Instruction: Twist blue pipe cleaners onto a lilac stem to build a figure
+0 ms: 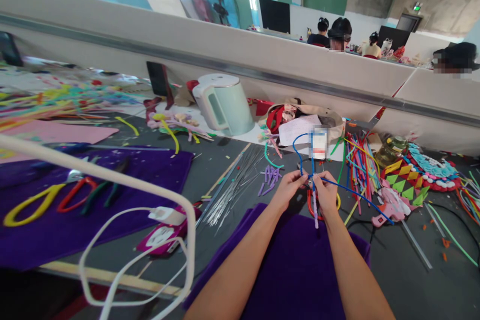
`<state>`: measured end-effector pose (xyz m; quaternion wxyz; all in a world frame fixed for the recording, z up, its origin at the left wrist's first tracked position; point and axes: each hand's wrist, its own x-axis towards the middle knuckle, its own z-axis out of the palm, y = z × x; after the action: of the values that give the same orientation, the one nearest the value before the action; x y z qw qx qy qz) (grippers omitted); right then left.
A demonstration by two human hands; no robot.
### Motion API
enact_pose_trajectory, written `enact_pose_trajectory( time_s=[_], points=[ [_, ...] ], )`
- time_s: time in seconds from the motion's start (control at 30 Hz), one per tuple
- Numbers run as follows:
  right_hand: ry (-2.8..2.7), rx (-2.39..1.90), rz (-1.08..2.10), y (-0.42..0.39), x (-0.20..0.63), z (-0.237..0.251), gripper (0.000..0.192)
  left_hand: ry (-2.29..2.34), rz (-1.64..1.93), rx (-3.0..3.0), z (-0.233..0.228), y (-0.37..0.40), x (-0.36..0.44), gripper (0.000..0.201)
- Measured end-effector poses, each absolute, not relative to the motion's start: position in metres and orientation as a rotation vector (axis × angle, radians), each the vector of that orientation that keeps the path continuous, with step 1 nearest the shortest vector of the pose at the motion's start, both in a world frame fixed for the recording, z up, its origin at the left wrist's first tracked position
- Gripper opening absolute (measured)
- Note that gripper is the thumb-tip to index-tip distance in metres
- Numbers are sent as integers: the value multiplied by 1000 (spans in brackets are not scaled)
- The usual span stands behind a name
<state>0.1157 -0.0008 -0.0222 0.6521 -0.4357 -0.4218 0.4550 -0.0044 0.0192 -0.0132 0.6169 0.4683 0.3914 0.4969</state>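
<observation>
Both my hands meet over the dark table in the middle right of the view. My left hand (288, 188) and my right hand (325, 191) pinch a blue pipe cleaner (300, 152) where it crosses a lilac fuzzy stem (315, 212). The blue wire loops up from my fingers and also runs out to the right toward a pink glue gun (383, 211). The lilac stem hangs down between my wrists. A purple felt sheet (296, 270) lies under my forearms.
Short purple pieces (269, 177) and thin silver wires (234, 185) lie left of my hands. Coloured pipe cleaners (358, 162), a white kettle (224, 103), scissors on purple felt (67, 195) and a white cable (123, 220) surround them. Other people sit beyond the partition (339, 35).
</observation>
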Motion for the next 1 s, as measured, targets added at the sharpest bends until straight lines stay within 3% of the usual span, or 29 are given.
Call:
enact_pose_trajectory(
  time_s=[0.3,0.6,1.0],
  points=[
    [-948,-963,1043,-3,116,-20,25,956,1267,1078,-14,20,2,18],
    [-1058,-971,918,-5,115,-18,25,786,1083,764,-19,16,5,31],
    [-797,-869,1163,2,119,-24,26,914,1330,1035,-24,18,9,26]
  ],
)
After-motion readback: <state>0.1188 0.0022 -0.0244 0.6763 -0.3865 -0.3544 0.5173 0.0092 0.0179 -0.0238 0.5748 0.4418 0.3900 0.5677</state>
